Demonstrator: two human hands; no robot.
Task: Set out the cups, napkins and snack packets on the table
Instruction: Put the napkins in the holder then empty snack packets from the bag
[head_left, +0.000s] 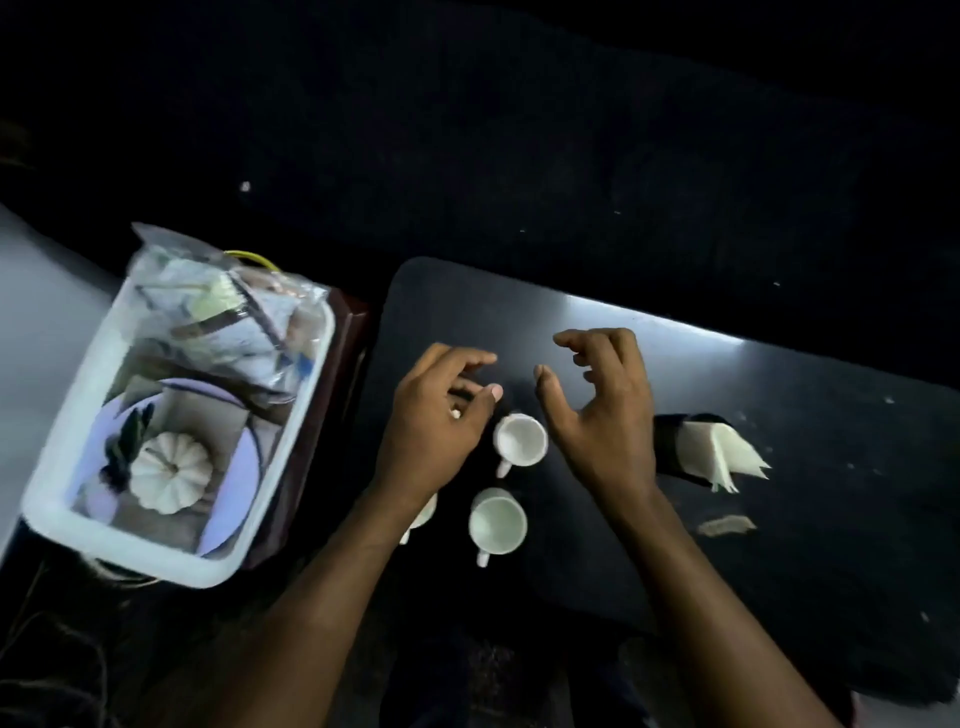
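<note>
Both hands empty, fingers spread — left hand (436, 415), right hand (602, 405) above cups (520, 440), likely spacing them; packets (223, 317) remain binned.

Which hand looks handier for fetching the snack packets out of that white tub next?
The left hand, probably. The white tub holding the snack packets sits off the table's left end, on its side. The right hand hovers further away, nearer the napkins. Both hands look empty.

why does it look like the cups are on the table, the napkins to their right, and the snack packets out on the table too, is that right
Not the packets. The head view shows the snack packets in the white tub left of the table. The cups are on the table, the napkins to their right.
</note>
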